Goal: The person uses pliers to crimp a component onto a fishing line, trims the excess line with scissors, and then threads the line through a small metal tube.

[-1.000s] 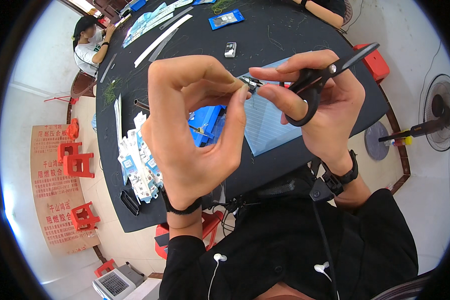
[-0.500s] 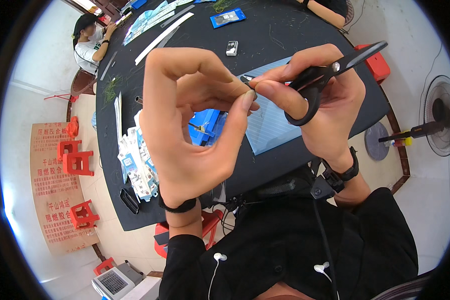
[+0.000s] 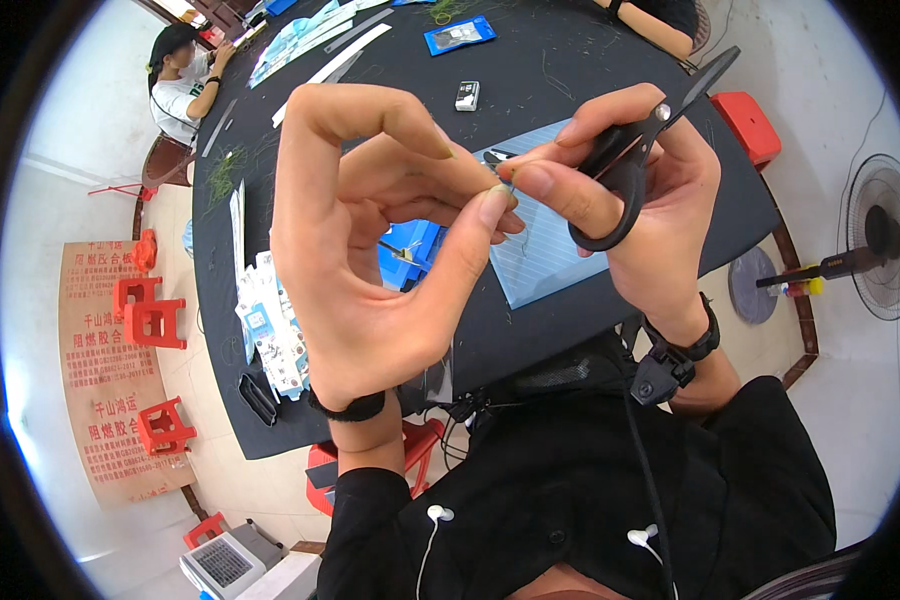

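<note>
Scissors (image 3: 628, 165) with black handles hang on my right hand (image 3: 660, 225), one handle loop by the thumb, blades pointing up and to the right. My right thumb and forefinger are pinched together, close to the left fingertips. My left hand (image 3: 315, 250) curls into a ring, with thumb and fingers closed on something tiny that I cannot make out. The two pinches meet above a light blue mat (image 3: 540, 265) on the black table (image 3: 510, 345). Through the left hand's ring a blue tray (image 3: 395, 265) shows in part.
White and blue cards (image 3: 275, 335) lie piled at the left, near a black case (image 3: 258, 400). Farther back are a small white-and-black box (image 3: 467, 96), a blue packet (image 3: 460, 35) and green threads (image 3: 225, 178). A person (image 3: 178, 95) sits at the far left; another's arm (image 3: 655, 28) rests far right.
Both hands have shifted slightly, the left a little to the left. The scissors have swung so their blades point more steeply upward. The right fingertips stay beside the left ones.
</note>
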